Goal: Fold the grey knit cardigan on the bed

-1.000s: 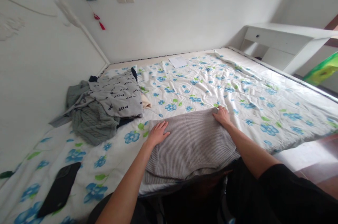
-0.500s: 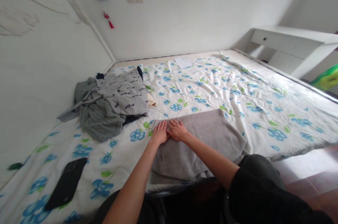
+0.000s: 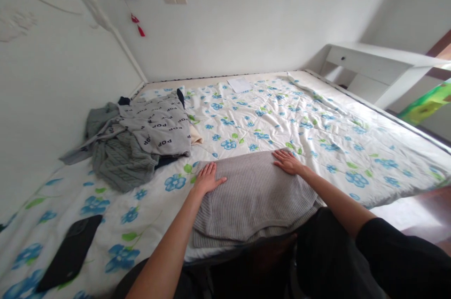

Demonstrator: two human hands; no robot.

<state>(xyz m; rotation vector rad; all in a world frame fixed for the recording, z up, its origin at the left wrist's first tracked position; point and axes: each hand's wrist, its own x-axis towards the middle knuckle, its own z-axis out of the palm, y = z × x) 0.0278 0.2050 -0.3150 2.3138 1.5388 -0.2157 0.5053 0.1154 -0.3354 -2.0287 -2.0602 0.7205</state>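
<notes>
A ribbed grey-beige knit garment (image 3: 246, 195) lies folded in layers at the near edge of the bed, right in front of me. My left hand (image 3: 207, 179) rests flat on its far left corner, thumb stretched out to the side. Over at the far right corner, my right hand (image 3: 287, 161) presses down with its fingers spread. Neither hand grips the cloth. Which kind of garment it is, I cannot tell from the folded shape.
Left of the knit lies a heap of clothes, with a grey shirt printed "POP" (image 3: 158, 123) over a green-grey cable-knit piece (image 3: 123, 160). A black phone (image 3: 70, 252) lies near left on the floral sheet (image 3: 232, 125). Paper (image 3: 239, 85) sits farther back; a white desk (image 3: 373, 69) stands right.
My right hand has slid right, from beside my left hand to the garment's far right corner. My left hand stays at the left corner. The view has shifted slightly.
</notes>
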